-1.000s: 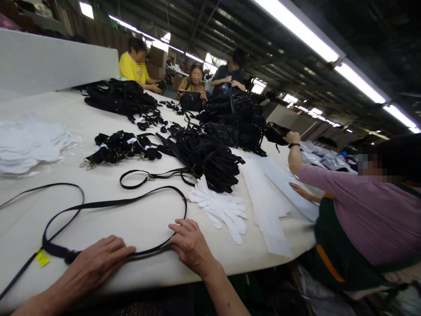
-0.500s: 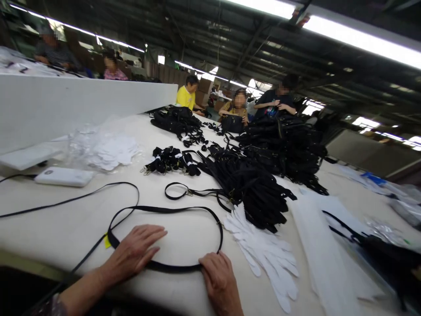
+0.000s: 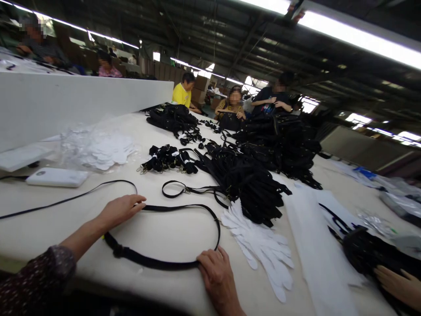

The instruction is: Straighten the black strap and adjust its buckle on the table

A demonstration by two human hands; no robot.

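A long black strap (image 3: 184, 210) lies looped on the cream table (image 3: 59, 224) in front of me. My left hand (image 3: 120, 210) reaches forward and its fingers close on the far side of the loop. My right hand (image 3: 217, 274) rests near the table's front edge with its fingertips pressing the strap's near side down. A stack of white gloves (image 3: 261, 243) lies just right of the loop, touching a heap of black straps (image 3: 250, 184).
A white power bank (image 3: 55, 177) and a bag of white pieces (image 3: 98, 149) sit at the left by a white divider (image 3: 82, 103). Bundled straps (image 3: 167, 159) and black bags (image 3: 279, 140) fill the middle. Several people sit at the far end. Another person's hand (image 3: 399, 285) holds black goods at lower right.
My left hand has moved forward from the strap's near side to its far side and taken hold there. My right hand has stayed on the strap. The view has shifted a little.
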